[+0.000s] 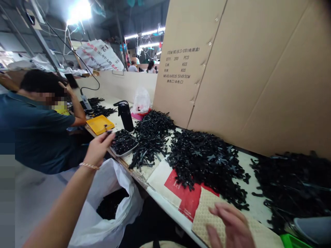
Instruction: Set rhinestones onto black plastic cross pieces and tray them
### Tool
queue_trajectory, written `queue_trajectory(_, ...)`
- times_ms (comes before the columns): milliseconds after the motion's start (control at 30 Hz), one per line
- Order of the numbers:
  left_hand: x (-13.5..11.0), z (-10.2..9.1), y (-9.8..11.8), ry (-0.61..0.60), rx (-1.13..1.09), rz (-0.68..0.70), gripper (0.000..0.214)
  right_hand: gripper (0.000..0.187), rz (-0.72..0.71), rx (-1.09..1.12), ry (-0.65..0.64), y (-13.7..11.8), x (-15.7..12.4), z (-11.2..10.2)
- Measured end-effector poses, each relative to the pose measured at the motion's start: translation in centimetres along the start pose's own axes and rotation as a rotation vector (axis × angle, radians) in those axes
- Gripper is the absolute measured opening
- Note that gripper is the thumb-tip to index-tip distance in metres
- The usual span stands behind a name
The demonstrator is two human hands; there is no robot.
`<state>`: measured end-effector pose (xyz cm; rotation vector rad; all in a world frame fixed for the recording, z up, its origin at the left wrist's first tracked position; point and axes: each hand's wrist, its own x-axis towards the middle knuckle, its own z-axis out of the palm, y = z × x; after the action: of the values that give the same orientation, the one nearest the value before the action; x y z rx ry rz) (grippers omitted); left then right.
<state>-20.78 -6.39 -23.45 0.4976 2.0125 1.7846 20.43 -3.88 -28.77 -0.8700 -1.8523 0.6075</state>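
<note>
My left hand (pixel 99 148), with a beaded bracelet at the wrist, is raised near a shallow tray (pixel 121 154) of black pieces. Its thumb and fingers pinch a small black piece (pixel 107 129), too small to make out further. My right hand (pixel 230 224), slightly blurred, hovers with fingers apart over a cream textured mat (pixel 205 210) and holds nothing I can see. Beyond that mat lies a heap of black strap-like pieces (pixel 207 158) with small shiny dots, partly over a red and white sheet (pixel 183 193).
Another black heap (pixel 152 134) and a black flask (pixel 125 115) stand farther back; a dark pile (pixel 302 186) lies right. A tall cardboard sheet (pixel 240 69) walls the back. Below the table edge gapes a white sack (pixel 124 206). A co-worker (pixel 43 127) sits left, beside a yellow tray (pixel 99 124).
</note>
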Motion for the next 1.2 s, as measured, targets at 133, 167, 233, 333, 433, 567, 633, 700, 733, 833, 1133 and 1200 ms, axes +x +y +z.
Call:
queue_trajectory(133,1.6,-4.6,-2.8,0.221,-0.088,-0.116,0.026,0.037,-0.164,0.103,-0.316,-1.2,7.4,7.3)
queue_trajectory(167,1.8,-5.2,-3.5,0.246,-0.086,-0.151,0.023,0.038,-0.157,0.133,-0.392,-0.9,9.2,9.6)
queue_trajectory(233,2.3,-5.9,-4.9,0.299,-0.069,-0.214,0.022,0.041,-0.113,0.147,-0.538,0.2,12.2,14.7)
queue_trajectory(333,3.2,-6.0,-6.3,0.335,0.003,-0.226,0.027,0.046,-0.027,0.088,-0.726,1.9,15.3,21.9)
queue_trajectory(433,4.2,-5.4,-7.3,0.282,0.000,-0.143,0.032,0.050,0.057,-0.075,-0.865,2.7,17.2,27.4)
queue_trajectory(567,5.3,-4.2,-8.3,0.337,-0.153,-0.089,0.033,0.049,0.085,-0.225,-0.942,3.1,18.9,31.7)
queue_trajectory(633,5.7,-3.6,-8.9,0.357,-0.202,-0.080,0.031,0.047,0.091,-0.260,-0.968,3.3,19.4,32.8)
queue_trajectory(700,5.9,-3.2,-9.4,0.346,-0.250,-0.085,0.030,0.042,0.092,-0.292,-0.999,3.5,19.6,33.5)
queue_trajectory(733,6.0,-3.0,-9.6,0.343,-0.274,-0.098,0.030,0.038,0.093,-0.302,-1.011,3.5,19.7,33.7)
queue_trajectory(833,6.0,-2.5,-10.1,0.341,-0.339,-0.143,0.024,0.031,0.097,-0.312,-1.015,3.2,19.5,33.9)
queue_trajectory(1133,6.0,-0.7,-8.6,0.402,-0.459,-0.229,0.013,0.033,0.008,-0.116,-0.914,1.7,17.0,34.2)
queue_trajectory(1200,5.9,-0.6,-8.6,0.398,-0.463,-0.225,0.012,0.034,0.031,-0.034,-0.887,2.0,16.7,34.4)
